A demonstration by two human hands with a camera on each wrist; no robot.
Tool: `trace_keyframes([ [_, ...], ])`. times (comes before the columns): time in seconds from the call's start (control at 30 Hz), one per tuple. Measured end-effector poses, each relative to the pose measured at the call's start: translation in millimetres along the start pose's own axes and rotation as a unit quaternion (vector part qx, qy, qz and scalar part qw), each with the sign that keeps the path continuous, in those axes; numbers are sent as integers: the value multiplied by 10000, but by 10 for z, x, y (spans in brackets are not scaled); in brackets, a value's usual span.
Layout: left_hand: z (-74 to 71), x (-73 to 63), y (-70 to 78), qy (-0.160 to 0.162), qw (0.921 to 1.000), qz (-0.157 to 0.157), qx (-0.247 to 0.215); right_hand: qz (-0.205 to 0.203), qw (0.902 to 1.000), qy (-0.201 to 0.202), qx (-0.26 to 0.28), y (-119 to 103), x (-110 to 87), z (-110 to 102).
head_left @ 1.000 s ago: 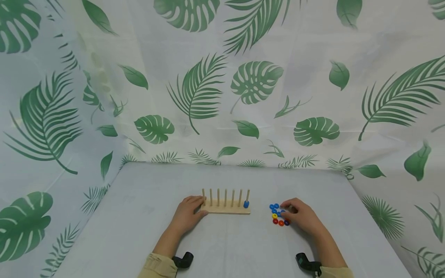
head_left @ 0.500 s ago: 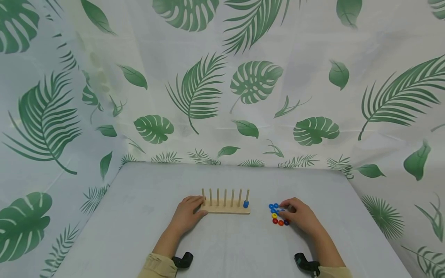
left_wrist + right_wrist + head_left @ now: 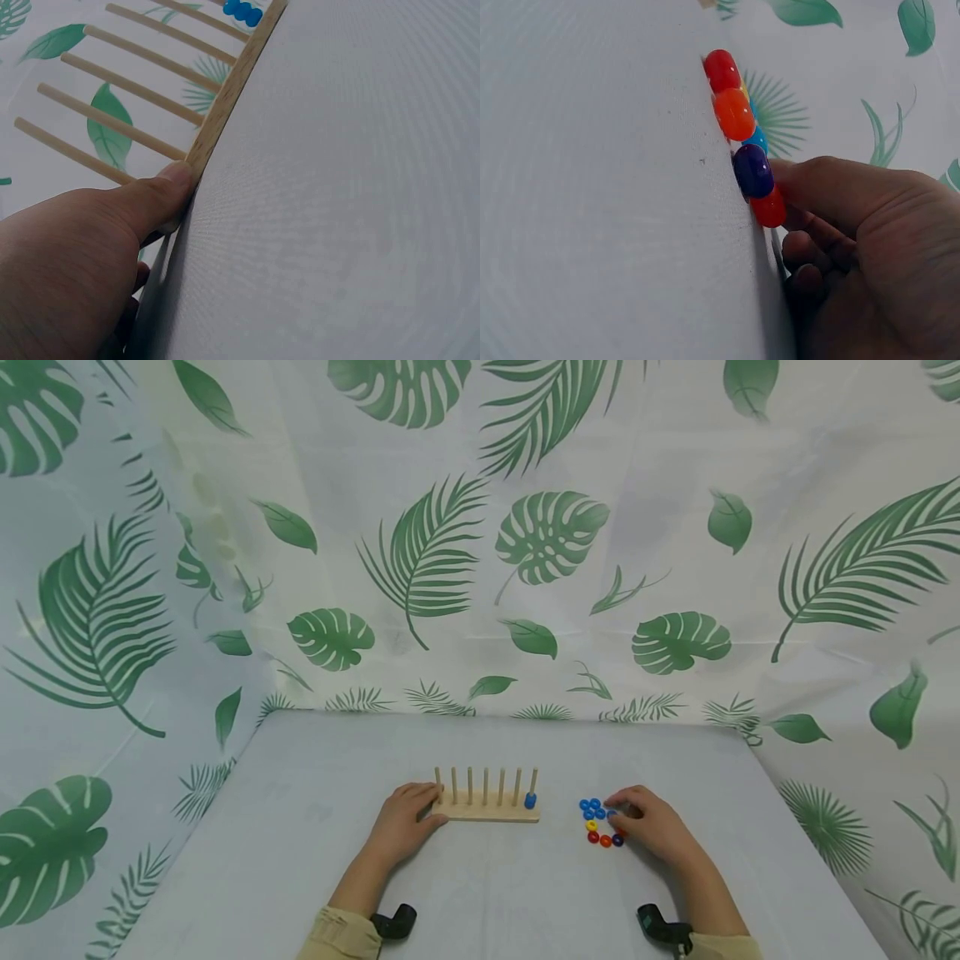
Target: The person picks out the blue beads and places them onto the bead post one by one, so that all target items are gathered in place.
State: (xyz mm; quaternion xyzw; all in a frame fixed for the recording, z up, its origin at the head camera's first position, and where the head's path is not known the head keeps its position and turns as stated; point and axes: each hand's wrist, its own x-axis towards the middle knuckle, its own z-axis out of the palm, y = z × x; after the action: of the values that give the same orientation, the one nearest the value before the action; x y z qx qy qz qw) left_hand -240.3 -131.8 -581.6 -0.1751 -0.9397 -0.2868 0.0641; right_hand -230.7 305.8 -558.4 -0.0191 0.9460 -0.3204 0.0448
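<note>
My left hand [image 3: 408,822] grips the left end of a wooden peg board [image 3: 491,812], its thumb on the front edge and fingers behind. Several upright pegs stand on the board. The far-right peg carries a short stack of blue beads [image 3: 530,801], also visible in the left wrist view. To the board's right, my right hand [image 3: 654,827] is at a cluster of loose beads. Its thumb and index finger are apart, with a blue bead [image 3: 611,815] at the thumb tip. A dark purple bead [image 3: 754,171] and a red bead [image 3: 769,208] lie close to the thumb.
Several blue beads [image 3: 595,804] sit together at the cluster's back left. In front of them are a yellow bead [image 3: 591,826], a red bead [image 3: 593,837] and an orange bead [image 3: 606,841]. Leaf-printed cloth [image 3: 562,652] rises behind the white table [image 3: 487,893].
One blue bead has shifted back and left, in among the other blue ones. The right hand has barely moved. The left hand and peg board stay in place.
</note>
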Motion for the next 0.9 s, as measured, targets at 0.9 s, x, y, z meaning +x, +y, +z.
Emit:
trace_keyframes([
  [0.9,10,8,-8,22,10000,-12,59,96,9999,143,-7,35,1,-6],
])
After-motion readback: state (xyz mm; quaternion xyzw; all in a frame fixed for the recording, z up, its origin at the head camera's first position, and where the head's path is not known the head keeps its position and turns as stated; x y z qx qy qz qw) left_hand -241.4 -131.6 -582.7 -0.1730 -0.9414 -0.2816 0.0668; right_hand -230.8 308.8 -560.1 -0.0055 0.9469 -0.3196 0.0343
